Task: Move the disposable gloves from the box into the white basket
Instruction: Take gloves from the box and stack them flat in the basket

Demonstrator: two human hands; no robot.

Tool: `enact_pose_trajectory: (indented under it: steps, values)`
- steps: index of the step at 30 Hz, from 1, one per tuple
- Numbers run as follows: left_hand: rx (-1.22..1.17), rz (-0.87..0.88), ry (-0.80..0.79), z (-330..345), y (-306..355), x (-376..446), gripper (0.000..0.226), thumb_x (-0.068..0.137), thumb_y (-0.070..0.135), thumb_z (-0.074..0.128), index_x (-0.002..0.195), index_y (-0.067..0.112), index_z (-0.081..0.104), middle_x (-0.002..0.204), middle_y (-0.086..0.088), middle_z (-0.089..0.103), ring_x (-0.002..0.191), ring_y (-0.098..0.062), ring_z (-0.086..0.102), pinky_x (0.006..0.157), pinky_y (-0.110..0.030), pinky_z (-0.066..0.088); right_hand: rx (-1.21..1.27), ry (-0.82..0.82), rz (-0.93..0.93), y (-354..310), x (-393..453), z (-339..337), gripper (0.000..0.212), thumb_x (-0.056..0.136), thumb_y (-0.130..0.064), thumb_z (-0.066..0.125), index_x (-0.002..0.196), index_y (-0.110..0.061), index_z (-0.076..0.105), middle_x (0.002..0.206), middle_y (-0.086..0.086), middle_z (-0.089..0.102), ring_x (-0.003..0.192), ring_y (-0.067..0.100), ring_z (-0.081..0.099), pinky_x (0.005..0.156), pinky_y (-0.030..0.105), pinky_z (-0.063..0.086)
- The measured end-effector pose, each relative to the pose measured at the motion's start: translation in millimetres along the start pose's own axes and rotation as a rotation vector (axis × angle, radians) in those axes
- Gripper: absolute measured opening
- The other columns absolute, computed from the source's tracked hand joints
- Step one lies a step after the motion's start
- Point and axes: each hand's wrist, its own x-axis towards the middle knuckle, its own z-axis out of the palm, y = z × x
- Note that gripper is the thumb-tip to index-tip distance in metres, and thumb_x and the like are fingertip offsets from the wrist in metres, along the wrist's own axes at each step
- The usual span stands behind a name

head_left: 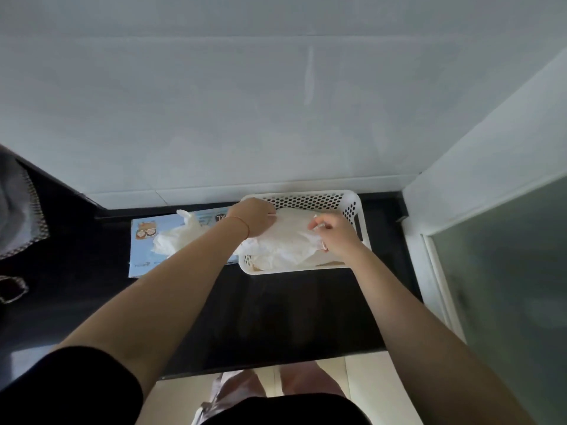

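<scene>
1. Head view, layout: on the dark counter point(276, 317) the white basket point(306, 199) stands against the far wall, and the blue box point(147, 231) lies flat just to its left, touching or nearly so.
2. Head view, the gloves: a thin white heap of disposable gloves point(285, 243) fills much of the basket. More gloves point(175, 237) bulge out of the top of the box.
3. Head view, left hand point(254, 217): it reaches over the basket's left end, fingers curled down onto the heap. Its grip seems to pinch the film, though the fingertips are partly hidden.
4. Head view, right hand point(336, 233): its grip is closed, fingers and thumb pinching the right side of the same heap.
5. Step in hand, as I judge it: settling a batch into the basket, the transfer only partly done.
6. Next move, as I judge it: both hands let go, then the left goes back to the box for the gloves sticking out. The film is light and clingy, so a firm pinch and a slow lift would suit.
</scene>
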Motion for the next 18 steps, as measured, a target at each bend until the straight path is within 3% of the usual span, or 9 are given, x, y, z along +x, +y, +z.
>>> enact_pose_trajectory:
  steps: [2,4,5,8,10,12,15,18]
  values:
    - [0.126,0.024,0.017,6,8,9,0.024,0.100,0.033,0.035,0.086,0.023,0.052,0.097,-0.005,0.064,0.095,-0.026,0.060,0.075,-0.031,0.043,-0.055,0.000,-0.013,8,7,-4,0.033,0.100,-0.005,0.043,0.099,-0.023,0.070,0.120,-0.006,0.058,0.083,0.004,0.056,0.071,0.024,0.050]
    - [0.253,0.021,0.059,11,15,14,0.029,0.102,0.034,0.031,0.099,0.025,0.058,0.098,-0.002,0.065,0.096,-0.024,0.062,0.078,-0.032,0.045,-0.146,0.001,-0.030,15,15,-6,0.035,0.099,-0.004,0.042,0.112,-0.020,0.070,0.130,-0.004,0.059,0.117,0.012,0.056,0.094,0.025,0.046]
    - [0.287,0.005,0.070,14,18,17,0.030,0.102,0.034,0.032,0.108,0.026,0.060,0.099,0.000,0.065,0.096,-0.023,0.063,0.080,-0.032,0.046,-0.188,-0.002,-0.026,18,18,-8,0.037,0.098,-0.003,0.042,0.117,-0.020,0.068,0.133,-0.003,0.058,0.123,0.014,0.053,0.095,0.024,0.042]
    - [0.327,-0.038,0.071,21,26,18,0.031,0.099,0.024,0.043,0.127,0.028,0.054,0.118,0.001,0.060,0.106,-0.023,0.060,0.085,-0.037,0.045,-0.304,-0.035,-0.011,26,26,-10,0.046,0.094,0.001,0.043,0.131,-0.020,0.060,0.143,0.001,0.050,0.124,0.019,0.053,0.090,0.025,0.044]
    - [0.382,0.012,0.162,27,34,13,0.035,0.092,0.007,0.049,0.125,0.020,0.053,0.125,-0.005,0.054,0.112,-0.026,0.054,0.090,-0.039,0.042,-0.385,-0.066,-0.024,29,30,-11,0.050,0.093,0.003,0.046,0.137,-0.020,0.054,0.146,0.005,0.045,0.127,0.022,0.051,0.097,0.030,0.045]
    - [0.409,0.094,0.250,35,39,6,0.037,0.089,0.005,0.050,0.125,0.015,0.051,0.129,-0.009,0.049,0.116,-0.027,0.048,0.096,-0.039,0.039,-0.462,-0.085,-0.041,29,32,-10,0.053,0.093,0.003,0.049,0.141,-0.019,0.048,0.146,0.007,0.043,0.125,0.025,0.052,0.098,0.032,0.046]
    - [0.269,0.077,0.187,45,39,2,0.037,0.096,0.032,0.048,0.130,0.018,0.049,0.130,-0.008,0.046,0.119,-0.026,0.044,0.100,-0.039,0.039,-0.597,-0.098,-0.076,27,33,-11,0.053,0.093,0.003,0.049,0.143,-0.014,0.045,0.139,0.009,0.047,0.116,0.026,0.056,0.094,0.034,0.050]
    - [0.257,0.078,0.069,58,39,0,0.057,0.094,0.056,0.046,0.142,0.026,0.038,0.142,-0.008,0.037,0.130,-0.028,0.036,0.108,-0.047,0.033,-0.755,-0.099,-0.114,26,32,-12,0.041,0.092,0.001,0.051,0.132,-0.007,0.049,0.125,0.010,0.052,0.098,0.022,0.059,0.085,0.033,0.052]
